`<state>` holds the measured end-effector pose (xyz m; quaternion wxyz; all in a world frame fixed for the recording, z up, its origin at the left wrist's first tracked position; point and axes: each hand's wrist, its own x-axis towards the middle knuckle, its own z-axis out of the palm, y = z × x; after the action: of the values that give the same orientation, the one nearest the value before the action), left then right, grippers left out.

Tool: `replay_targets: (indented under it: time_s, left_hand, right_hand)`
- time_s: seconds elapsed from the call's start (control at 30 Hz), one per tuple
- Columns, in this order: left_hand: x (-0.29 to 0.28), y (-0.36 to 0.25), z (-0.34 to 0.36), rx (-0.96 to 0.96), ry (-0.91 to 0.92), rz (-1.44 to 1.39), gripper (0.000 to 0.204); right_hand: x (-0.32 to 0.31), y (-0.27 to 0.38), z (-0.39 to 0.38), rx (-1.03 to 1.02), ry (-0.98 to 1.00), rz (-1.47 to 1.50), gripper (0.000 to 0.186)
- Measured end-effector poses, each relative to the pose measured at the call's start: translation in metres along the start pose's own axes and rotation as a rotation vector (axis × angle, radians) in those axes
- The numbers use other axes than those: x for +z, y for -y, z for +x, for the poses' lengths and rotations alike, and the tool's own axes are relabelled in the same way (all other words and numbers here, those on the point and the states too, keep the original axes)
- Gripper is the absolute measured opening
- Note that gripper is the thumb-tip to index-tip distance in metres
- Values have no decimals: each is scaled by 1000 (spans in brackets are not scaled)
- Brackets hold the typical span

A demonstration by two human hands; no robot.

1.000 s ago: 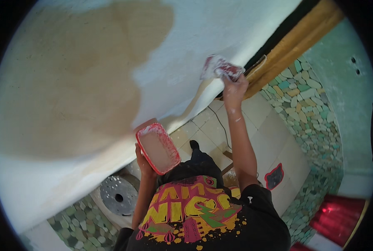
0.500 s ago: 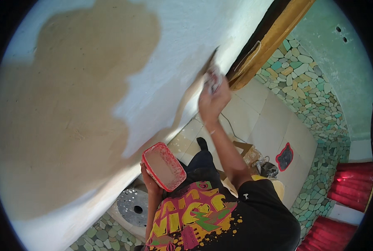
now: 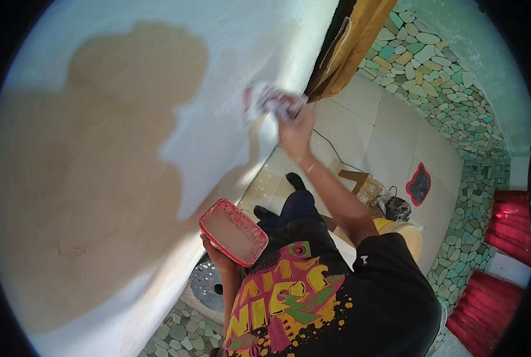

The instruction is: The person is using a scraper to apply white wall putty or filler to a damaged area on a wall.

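Red-and-white trowel (image 3: pixel 271 100) flat against the wall (image 3: pixel 229 35), at the edge where fresh white skim meets the bare tan patch (image 3: pixel 81 178); right hand (image 3: pixel 295 131) closed around its handle, arm stretched up from lower right. Half a second ago the trowel was edge-on further right near the yellow door frame (image 3: pixel 351 47), a second ago higher and right of that; now it has swept left and turned face-on to the wall, so a spreading stroke looks under way and the white coat is likely creeping toward the tan area, most of which is uncovered. Left hand (image 3: pixel 221 257) grips the red tray (image 3: pixel 232 231) from below, fingers wrapped under it, pale plaster mix inside; tray sits lower and closer to the body than before. Below: black shirt with a yellow and pink print (image 3: pixel 289 303), tiled floor (image 3: pixel 360 125) with pebble border, a cable, a dark red-rimmed mat (image 3: pixel 419 184), a yellow bucket (image 3: pixel 405 235), a round metal disc (image 3: pixel 209 285).
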<state>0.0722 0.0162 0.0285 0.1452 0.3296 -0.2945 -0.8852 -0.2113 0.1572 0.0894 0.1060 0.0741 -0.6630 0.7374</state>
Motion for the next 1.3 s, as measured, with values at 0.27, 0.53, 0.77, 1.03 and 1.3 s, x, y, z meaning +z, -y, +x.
replay_targets:
  time_s: [0.27,0.53,0.77,1.03,1.3]
  left_hand:
    - [10,31,-11,157,-138,-80,55]
    - [-3,34,-16,234,-175,45,55]
    - [19,40,-21,292,-376,151,52]
    - [65,58,-20,296,-398,86,53]
    - [63,54,-27,359,-268,49,60]
  right_hand:
    - [-31,-45,55,-305,-326,-143,23]
    - [-7,-8,-88,-345,489,-77,42]
    - [-21,-29,-2,-250,265,-27,32]
    - [-50,-21,56,-322,-86,-75,30]
    - [2,10,-70,-379,780,-48,52]
